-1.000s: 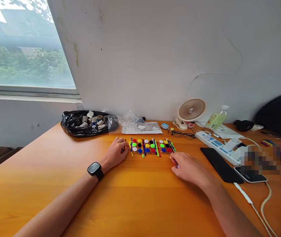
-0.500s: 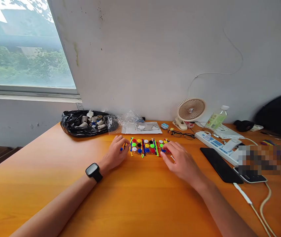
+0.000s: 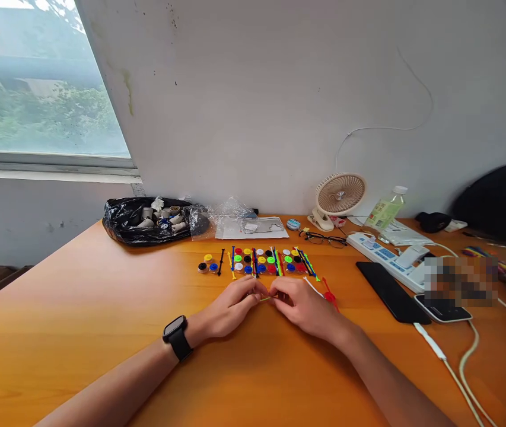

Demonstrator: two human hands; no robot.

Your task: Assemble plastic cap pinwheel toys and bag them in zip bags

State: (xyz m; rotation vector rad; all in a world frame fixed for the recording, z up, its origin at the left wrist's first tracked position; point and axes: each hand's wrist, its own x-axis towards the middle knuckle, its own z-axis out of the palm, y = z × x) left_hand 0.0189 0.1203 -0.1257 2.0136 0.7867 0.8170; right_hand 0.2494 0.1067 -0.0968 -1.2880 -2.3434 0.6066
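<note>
My left hand (image 3: 237, 302), with a black watch (image 3: 175, 333) on its wrist, is pinched closed in front of the rows of coloured discs. My right hand (image 3: 304, 305) meets it there, also pinched. Between the fingertips runs a thin yellow-green stick (image 3: 265, 299), partly hidden by the fingers. Beyond the hands lie small round discs (image 3: 261, 268) in several colours, with bundles of arrow-ended plastic sticks (image 3: 278, 262) between groups of them. A black arrow stick (image 3: 221, 262) lies left of these. Beside my right hand are a white stick (image 3: 313, 287) and red arrow pieces (image 3: 330, 295).
At the back left is a black plastic bag (image 3: 146, 231) holding cardboard-like rolls. Glasses (image 3: 324, 239), a small fan (image 3: 340, 194) and a bottle (image 3: 386, 210) stand or lie at the back right. A power strip (image 3: 384, 258), a black phone (image 3: 392, 292) and cables are at right.
Both hands have come together nearer to me, uncovering the ends of the disc rows. The yellow-green stick now shows between their fingers. The view has shifted slightly.
</note>
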